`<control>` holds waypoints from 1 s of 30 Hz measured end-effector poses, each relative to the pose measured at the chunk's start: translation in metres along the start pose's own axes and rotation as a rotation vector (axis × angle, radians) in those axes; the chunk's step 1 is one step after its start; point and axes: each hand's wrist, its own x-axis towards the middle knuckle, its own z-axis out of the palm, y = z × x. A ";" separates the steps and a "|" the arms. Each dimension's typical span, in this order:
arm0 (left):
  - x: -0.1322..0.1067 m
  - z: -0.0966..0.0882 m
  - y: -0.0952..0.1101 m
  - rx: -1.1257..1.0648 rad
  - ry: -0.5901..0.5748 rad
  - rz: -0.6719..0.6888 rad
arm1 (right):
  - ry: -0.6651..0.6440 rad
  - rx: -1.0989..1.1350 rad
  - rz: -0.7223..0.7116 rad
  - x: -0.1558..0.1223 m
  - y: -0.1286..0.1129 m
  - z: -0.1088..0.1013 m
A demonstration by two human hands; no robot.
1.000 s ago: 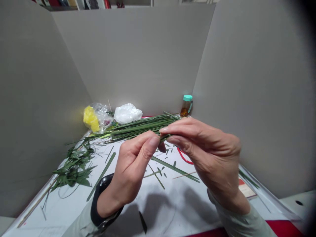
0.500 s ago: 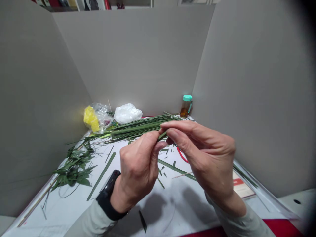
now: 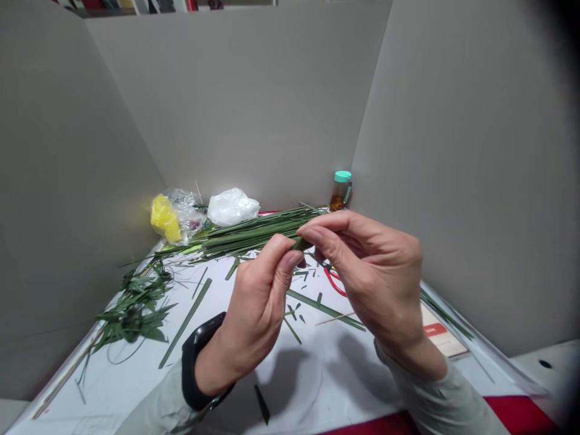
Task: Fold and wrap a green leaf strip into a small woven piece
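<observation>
Two hands close on one green leaf strip (image 3: 298,243): the left hand (image 3: 254,308) pinches its near end, the right hand (image 3: 374,281) its far end. It slants up and rightward, mostly hidden between the fingertips, below a bundle of green blades (image 3: 254,234) beyond the hands.

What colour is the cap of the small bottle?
The cap is turquoise, best seen in the head view.

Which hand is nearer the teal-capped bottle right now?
Right hand: it is in front of and below the teal-capped bottle, not touching it. The left hand is farther away, to the bottle's left and closer to the camera.
</observation>
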 end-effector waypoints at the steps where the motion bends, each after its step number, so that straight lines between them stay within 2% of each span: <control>1: 0.000 0.001 -0.001 -0.003 -0.016 -0.011 | 0.006 -0.026 -0.008 0.000 0.001 0.000; 9: 0.007 0.000 -0.009 0.045 -0.181 -0.098 | 0.080 -0.225 -0.075 0.008 0.015 0.001; 17: 0.021 -0.010 -0.012 -0.033 -0.274 -0.185 | 0.129 -0.159 -0.026 0.015 0.031 -0.002; 22: 0.025 -0.022 -0.018 0.050 -0.360 -0.199 | 0.137 -0.097 0.003 0.023 0.042 0.000; 27: 0.016 -0.028 -0.023 -0.057 -0.375 -0.266 | 0.044 -0.027 0.088 0.024 0.052 0.007; 30: 0.010 -0.023 -0.027 -0.113 -0.280 -0.332 | -0.032 -0.035 0.149 0.015 0.053 0.013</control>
